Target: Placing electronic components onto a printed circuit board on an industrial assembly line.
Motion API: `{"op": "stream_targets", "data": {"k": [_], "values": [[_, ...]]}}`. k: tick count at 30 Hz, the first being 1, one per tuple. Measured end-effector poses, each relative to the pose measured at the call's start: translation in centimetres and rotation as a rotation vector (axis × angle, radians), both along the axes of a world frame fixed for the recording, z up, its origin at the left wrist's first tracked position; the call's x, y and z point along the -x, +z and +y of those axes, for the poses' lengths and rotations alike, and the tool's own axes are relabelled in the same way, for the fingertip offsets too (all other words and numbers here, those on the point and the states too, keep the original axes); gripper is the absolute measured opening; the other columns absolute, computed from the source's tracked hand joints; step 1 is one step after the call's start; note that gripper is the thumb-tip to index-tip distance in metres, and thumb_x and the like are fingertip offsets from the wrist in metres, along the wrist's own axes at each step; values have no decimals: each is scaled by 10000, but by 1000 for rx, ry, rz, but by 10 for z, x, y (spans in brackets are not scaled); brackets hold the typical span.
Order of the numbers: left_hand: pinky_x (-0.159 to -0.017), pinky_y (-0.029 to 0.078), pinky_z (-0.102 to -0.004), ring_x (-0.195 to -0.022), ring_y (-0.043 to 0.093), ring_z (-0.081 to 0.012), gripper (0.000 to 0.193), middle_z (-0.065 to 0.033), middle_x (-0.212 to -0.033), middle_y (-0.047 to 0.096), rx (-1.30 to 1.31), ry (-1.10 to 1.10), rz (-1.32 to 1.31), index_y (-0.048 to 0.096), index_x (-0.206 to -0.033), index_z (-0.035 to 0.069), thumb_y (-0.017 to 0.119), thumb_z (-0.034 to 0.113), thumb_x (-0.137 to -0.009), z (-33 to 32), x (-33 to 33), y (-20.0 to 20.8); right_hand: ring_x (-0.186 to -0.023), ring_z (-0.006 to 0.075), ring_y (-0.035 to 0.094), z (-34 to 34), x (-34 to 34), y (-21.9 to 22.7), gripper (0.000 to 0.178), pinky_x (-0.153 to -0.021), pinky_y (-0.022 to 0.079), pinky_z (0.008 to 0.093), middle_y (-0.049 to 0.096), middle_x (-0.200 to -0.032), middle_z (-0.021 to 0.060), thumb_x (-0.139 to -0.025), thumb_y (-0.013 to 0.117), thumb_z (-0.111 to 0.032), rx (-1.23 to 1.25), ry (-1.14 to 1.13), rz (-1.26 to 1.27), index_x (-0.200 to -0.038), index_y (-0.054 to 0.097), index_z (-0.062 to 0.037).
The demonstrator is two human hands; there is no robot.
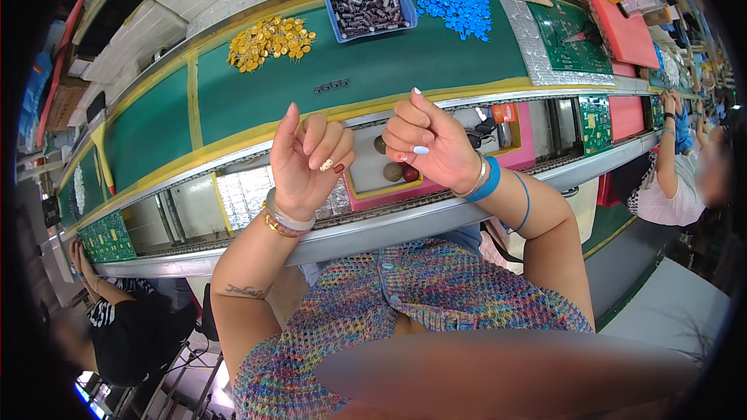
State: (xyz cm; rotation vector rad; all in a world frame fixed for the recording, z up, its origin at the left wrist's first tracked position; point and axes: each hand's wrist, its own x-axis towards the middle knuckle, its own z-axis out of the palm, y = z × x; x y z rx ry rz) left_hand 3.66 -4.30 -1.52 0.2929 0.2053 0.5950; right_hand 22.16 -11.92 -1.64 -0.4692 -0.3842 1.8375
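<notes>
My left hand (307,159) is raised palm up over the rail at the bench's near side. Its thumb stands apart from loosely curled fingers, and nothing shows in it. To its right, my right hand (436,140) has its fingers folded toward the palm and its thumb sticking out, also with nothing visible inside. Beyond both hands, a short row of small black components (331,86) lies on the green mat (257,101). Farther back are a pile of yellow disc components (270,42), a blue bin (335,26) of dark cylindrical capacitors (369,9), and a pile of blue disc components (455,8).
A metal conveyor rail (366,235) runs across in front of me. Behind my right hand is a pink-edged tray (523,140) with round objects. Green circuit boards (109,237) sit at both sides. Co-workers (132,327) are at left and right. A yellow-handled brush (101,148) lies left.
</notes>
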Motion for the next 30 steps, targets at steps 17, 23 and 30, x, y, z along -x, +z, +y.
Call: {"op": "stream_targets", "data": {"k": [17,23,30], "values": [[-560,333,-286,-562,348,-128,481,37,-522,339,-248,9,106,373,-611,154,335,431,-1002,0,-1,10,-587,86,334,0,-1,-3,341,-621,347,270,311,-599,-68,-1022,340,-403,-4,-96,-46,-904,485,-118],[-883,445,-369,-968,562,-269,309,-142,-1023,599,-1169,380,847,604,-1033,2,498,283,-961,3,53,42,-611,84,338,5,-6,-1,388,-617,337,247,336,-628,-53,-1032,280,-406,-80,-27,-102,-977,519,-106],[-1062,266,-560,-1323,244,-506,712,-277,-1455,302,-1353,481,2679,491,-1308,-27,509,548,-890,22,257,-26,-618,89,354,8,-18,0,388,-637,354,255,365,-651,-42,-1034,269,-387,-132,-77,-213,-1001,526,-99]]}}
